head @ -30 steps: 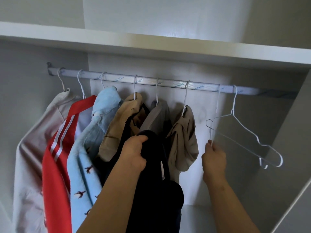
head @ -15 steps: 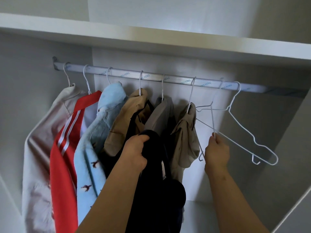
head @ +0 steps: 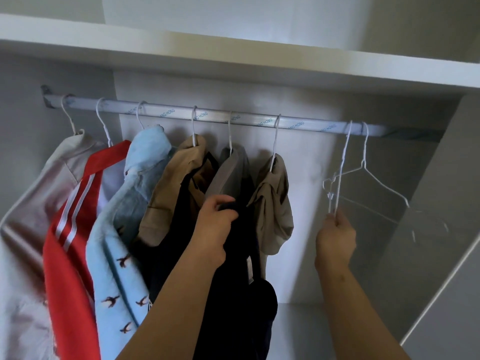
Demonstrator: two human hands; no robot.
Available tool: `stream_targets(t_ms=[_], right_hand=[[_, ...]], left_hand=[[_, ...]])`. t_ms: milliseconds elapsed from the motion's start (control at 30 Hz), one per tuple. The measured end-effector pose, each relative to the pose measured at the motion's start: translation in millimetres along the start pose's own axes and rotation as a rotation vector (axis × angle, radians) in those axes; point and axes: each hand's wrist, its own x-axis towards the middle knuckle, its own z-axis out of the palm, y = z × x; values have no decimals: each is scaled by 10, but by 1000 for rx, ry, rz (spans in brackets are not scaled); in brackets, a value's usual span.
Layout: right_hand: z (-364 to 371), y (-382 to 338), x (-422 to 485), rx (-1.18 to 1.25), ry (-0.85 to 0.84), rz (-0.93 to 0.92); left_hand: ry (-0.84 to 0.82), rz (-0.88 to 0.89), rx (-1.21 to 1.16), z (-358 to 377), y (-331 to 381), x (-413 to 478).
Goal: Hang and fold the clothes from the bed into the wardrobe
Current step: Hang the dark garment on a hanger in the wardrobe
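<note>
- Dark navy cloth garment (head: 233, 294) hangs bunched from the left hand (head: 213, 229), draping down past the wrist and forearm, in front of the clothes on the rail.
- That left hand has its fingers curled tight round the top edge of the dark cloth.
- To its right, well apart, the right hand (head: 335, 240) is raised, fingers closed in a narrow pinch on the lower wire of a thin white wire hanger (head: 339, 178).
- This hanger rises straight up from the right hand, its hook over the rail.
- A second bare white wire hanger (head: 384, 188) hangs just right of that hand, blurred at its lower end.
- Between the two hands hangs a beige garment (head: 275, 203).
- Above the left hand is a grey garment (head: 228, 172); leftwards from it come a tan one (head: 171, 193), a light blue shirt with small birds (head: 122, 229), a red jacket with white stripes (head: 67, 242) and a pale off-white top (head: 26, 216).
- Above both hands runs the silver metal rail (head: 249, 120), under a white wardrobe shelf (head: 233, 61).
</note>
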Motion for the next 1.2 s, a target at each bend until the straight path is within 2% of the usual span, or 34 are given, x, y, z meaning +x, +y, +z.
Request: stream_targets(t_ms=[133,233,333,467,567,667,800,933,1067,1200], right_hand=[[-37,-3,4,-19,-41,5],[-40,-68,8,-20,-81,22],[-50,-51,59,-18,-114,18],[-49,58,131,6,-119,15],[-48,122,146,14,-55,9],[-32,122,113,161,-140,96],[-91,117,64,161,-280,149],[-301,170,113,-32,-439,2],[-530,140,248,-215,-315,-169],[-692,109,416,-236,-369,-232]], left_hand=[[-221,376,754,233,-87,54],[-235,394,1185,381,-173,191],[-258,299,1351,417,-261,305],[-274,285,1205,417,-391,327],[-359,420,1059,467,-436,287],[-457,550,972,624,-445,286],[-508,418,763,826,-458,334],[-596,364,658,969,-505,328],[-687,343,655,1127,-553,310],[-690,341,789,1281,-586,309]])
